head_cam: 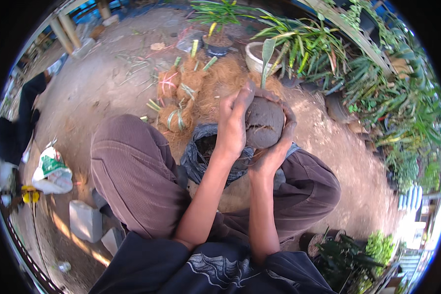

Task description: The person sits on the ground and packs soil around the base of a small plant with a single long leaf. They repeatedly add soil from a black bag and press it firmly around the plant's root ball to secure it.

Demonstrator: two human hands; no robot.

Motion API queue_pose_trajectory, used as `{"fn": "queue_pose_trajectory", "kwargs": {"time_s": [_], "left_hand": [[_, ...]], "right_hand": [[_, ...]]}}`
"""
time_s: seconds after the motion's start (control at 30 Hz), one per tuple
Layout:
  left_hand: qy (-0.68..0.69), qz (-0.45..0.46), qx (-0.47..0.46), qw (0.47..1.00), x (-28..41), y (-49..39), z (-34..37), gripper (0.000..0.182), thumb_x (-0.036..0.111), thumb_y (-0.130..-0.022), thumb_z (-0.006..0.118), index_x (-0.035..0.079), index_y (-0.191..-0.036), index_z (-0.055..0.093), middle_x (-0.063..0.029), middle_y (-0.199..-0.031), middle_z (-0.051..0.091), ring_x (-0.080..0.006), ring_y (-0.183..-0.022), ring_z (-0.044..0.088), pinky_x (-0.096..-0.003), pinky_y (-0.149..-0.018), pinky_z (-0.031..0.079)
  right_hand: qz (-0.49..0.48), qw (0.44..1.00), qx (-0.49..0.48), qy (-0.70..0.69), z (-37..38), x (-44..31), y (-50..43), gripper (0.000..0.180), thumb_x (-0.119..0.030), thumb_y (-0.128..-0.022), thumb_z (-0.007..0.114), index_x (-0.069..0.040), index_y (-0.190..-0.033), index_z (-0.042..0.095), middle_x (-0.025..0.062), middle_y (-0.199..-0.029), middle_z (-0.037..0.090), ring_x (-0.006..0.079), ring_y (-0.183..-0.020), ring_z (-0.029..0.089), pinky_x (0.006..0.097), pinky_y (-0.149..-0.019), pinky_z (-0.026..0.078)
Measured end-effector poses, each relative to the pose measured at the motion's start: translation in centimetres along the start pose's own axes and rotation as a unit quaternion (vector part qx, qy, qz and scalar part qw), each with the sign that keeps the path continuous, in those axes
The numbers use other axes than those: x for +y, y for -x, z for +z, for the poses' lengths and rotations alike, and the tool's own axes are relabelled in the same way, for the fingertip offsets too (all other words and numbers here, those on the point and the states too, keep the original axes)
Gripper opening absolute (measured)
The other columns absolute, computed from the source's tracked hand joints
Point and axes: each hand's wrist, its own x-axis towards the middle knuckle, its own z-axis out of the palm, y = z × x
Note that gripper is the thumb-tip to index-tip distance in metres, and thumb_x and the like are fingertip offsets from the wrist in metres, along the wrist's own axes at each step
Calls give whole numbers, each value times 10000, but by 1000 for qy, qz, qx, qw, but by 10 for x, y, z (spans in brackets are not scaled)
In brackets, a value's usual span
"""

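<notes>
A dark ball of wet soil (264, 119) is cupped between my two hands, with a crack across its lower half and brown fibres poking out of it. My left hand (235, 117) presses its left side, thumb up. Around the right side and underneath curls my right hand (284, 128), fingers smeared with mud. A single upright green leaf (268, 57) rises from behind the top of the ball. Below my wrists a black plastic bag (198, 154) stands open between my legs, with dark material inside.
Beyond my left knee sit several tied coconut-fibre balls (174, 117) with cut leaf stubs, beside loose coconut fibre (220, 81). Farther off are a white pot (255, 62) and potted plants (316, 44). Concrete blocks (85, 220) and a white plastic sack (53, 172) lie left; another person's leg (31, 95) shows there.
</notes>
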Motion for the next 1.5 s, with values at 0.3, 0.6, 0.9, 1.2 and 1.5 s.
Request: {"fn": "queue_pose_trajectory", "kwargs": {"time_s": [0.3, 0.6, 0.9, 1.2, 1.5], "left_hand": [[74, -32, 20, 997, 8, 12, -10, 542, 454, -1056, 446, -19, -970, 697, -127, -978, 728, -208, -936, 685, -353, -894, 533], [51, -47, 57, 996, 24, 8, -31, 668, 605, -1050, 377, 4, -1079, 667, -128, -1050, 707, -198, -1000, 678, -353, -930, 536], [-132, 86, -126, 980, 1, 16, -3, 796, 671, -1025, 374, -47, -1299, 579, -199, -1319, 629, -288, -1262, 582, -421, -1123, 410], [-16, 181, -56, 982, 11, 24, -6, 676, 520, -1007, 552, -27, -1403, 544, -177, -1494, 518, -277, -1405, 464, -422, -1192, 317], [-106, 113, -68, 986, 21, 25, -16, 816, 551, -992, 572, 102, -1601, 266, -148, -1596, 313, -283, -1494, 296, -454, -1231, 251]], "right_hand": [[-105, 941, -166, 275, 5, -54, 21, 835, -499, -920, 681, 5, -1510, 370, 226, -1502, 447, 313, -1378, 464, 427, -1147, 366], [-23, 926, -319, 200, -4, -35, -2, 983, -157, -763, 882, -9, -1564, 332, 148, -1558, 406, 255, -1426, 438, 402, -1182, 380], [23, 973, -141, -179, -35, -19, 11, 851, -447, -851, 735, -73, -1526, 376, 154, -1471, 457, 328, -1361, 508, 523, -1126, 457], [-44, 977, -31, -207, 27, -10, 15, 710, -712, -1019, 345, -101, -1319, 548, 135, -1309, 593, 285, -1267, 565, 445, -1103, 469], [-30, 953, -16, -300, 61, -24, -6, 858, -793, -971, 334, -41, -1314, 560, 159, -1314, 603, 290, -1239, 571, 458, -1113, 448]]}}
